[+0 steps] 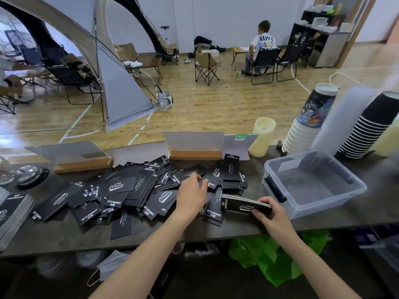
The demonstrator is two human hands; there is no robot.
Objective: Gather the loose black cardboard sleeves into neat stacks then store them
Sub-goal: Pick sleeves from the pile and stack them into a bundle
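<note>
A wide pile of loose black cardboard sleeves (121,190) with white print covers the middle of the dark counter (64,236). My right hand (271,214) grips a squared stack of sleeves (241,205) by its near end, just left of a clear plastic bin (313,186). My left hand (191,194) reaches into the right part of the pile, its fingers curled on a loose sleeve (210,184). A small neat stack (232,173) lies behind, near the bin. Another stack (13,210) sits at the counter's far left.
Two card stands in wooden bases (83,162) (195,155) line the counter's back edge. A cream candle (261,137), stacked paper cups (302,128) and black cups (371,126) stand at the back right. A service bell (31,173) is on the left.
</note>
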